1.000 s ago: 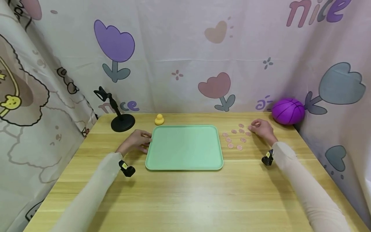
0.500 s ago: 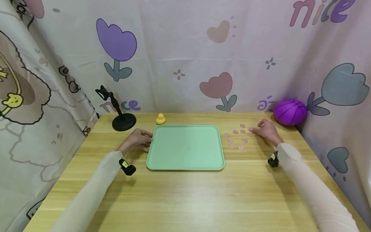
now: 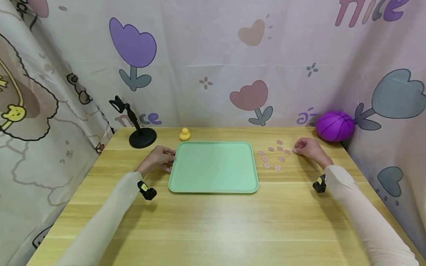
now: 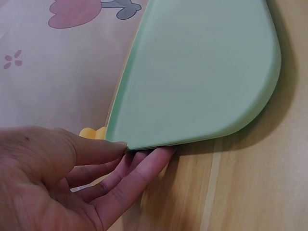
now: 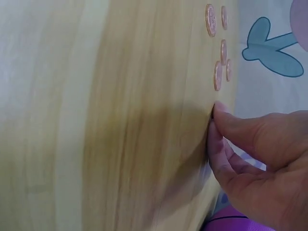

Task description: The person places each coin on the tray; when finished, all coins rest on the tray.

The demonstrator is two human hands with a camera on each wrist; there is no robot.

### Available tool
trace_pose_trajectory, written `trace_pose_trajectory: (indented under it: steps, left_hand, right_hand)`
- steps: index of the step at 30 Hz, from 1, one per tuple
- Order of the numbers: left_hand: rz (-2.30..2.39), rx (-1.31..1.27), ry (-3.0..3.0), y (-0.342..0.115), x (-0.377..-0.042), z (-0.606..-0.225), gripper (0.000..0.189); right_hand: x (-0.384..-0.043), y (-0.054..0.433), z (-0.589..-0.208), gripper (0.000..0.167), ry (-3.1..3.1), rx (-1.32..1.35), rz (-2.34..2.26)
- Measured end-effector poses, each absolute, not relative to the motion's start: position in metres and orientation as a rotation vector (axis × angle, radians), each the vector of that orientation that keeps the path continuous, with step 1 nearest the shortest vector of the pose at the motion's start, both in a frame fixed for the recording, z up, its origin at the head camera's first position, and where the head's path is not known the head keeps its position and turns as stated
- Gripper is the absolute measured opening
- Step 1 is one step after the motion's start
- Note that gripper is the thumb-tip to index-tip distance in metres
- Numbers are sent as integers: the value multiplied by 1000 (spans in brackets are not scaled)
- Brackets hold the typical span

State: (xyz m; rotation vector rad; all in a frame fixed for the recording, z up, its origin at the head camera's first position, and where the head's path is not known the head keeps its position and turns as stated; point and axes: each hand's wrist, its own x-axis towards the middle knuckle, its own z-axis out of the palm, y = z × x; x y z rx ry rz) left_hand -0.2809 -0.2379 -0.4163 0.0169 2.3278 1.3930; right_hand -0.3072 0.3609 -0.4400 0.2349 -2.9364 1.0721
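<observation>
In the head view, a light green tray (image 3: 213,167) lies on the wooden table. My left hand (image 3: 161,158) grips its left rim, thumb on top and fingers under the edge, as the left wrist view shows with the thumb (image 4: 96,150). Several small pinkish coins (image 3: 277,168) lie scattered right of the tray. Just right of them is my right hand (image 3: 309,150), low over the table. Its thumb (image 5: 236,127) and index fingertip come together close above the wood; I cannot tell whether a coin is between them.
A yellow rubber duck (image 3: 184,134) sits behind the tray. At the back left stands a black stand with a round base (image 3: 142,138). A purple ball (image 3: 334,126) rests at the back right corner. A patterned curtain (image 3: 199,44) hangs behind the table (image 3: 213,229).
My right hand has drawn a little to the right, away from the coins. The left hand keeps its hold on the tray, and the head view has shifted slightly.
</observation>
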Motion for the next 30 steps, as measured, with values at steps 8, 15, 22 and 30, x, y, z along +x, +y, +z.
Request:
trace_pose_trajectory:
  steps: [8, 15, 22, 30]
  left_hand:
    - [1411, 15, 2320, -240, -281, -417, 46]
    - [1398, 13, 2345, -237, -281, -417, 45]
    - [1404, 13, 2334, -236, -279, -414, 45]
    - [1391, -40, 2340, -235, -280, -415, 42]
  right_hand:
    - [-308, 352, -436, 20, -3008, 93, 987]
    - [-309, 353, -431, 25, -3065, 69, 962]
    - [-314, 355, -425, 24, -3110, 73, 1104]
    - [-315, 309, -414, 27, -2908, 74, 1356]
